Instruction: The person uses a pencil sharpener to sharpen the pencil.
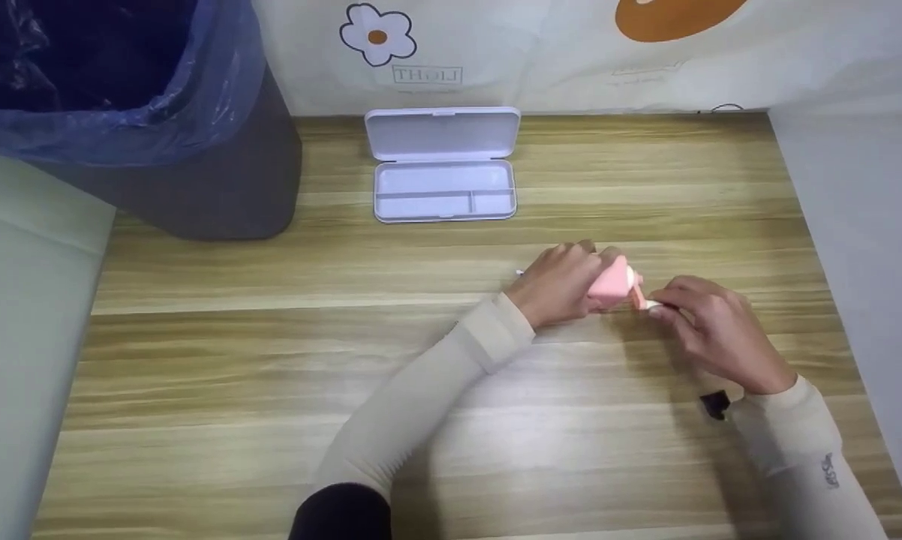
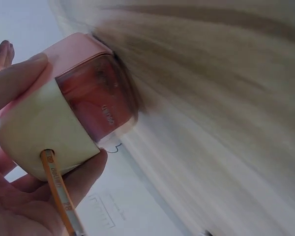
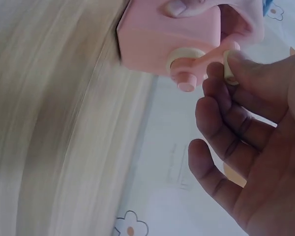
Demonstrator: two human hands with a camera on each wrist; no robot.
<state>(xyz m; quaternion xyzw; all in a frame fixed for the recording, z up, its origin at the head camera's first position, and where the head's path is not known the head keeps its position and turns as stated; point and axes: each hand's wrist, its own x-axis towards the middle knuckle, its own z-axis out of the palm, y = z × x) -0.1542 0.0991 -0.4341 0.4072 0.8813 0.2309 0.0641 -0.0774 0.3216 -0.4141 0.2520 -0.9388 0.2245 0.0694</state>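
Note:
My left hand grips a pink and cream crank pencil sharpener above the table, right of centre. In the left wrist view, an orange-and-silver striped pencil sticks into the hole in its cream front. A see-through reddish shavings drawer shows on one side. At the sharpener's back, my right hand pinches the cream knob of the pink crank between thumb and index finger. The other right fingers are loosely bent. The pencil's tip is hidden inside the sharpener.
Behind the hands, a pale lilac pencil case lies with its lid raised and its compartments showing. A dark grey bin with a blue liner stands at the back left. A flower-patterned sheet hangs along the back of the wooden table.

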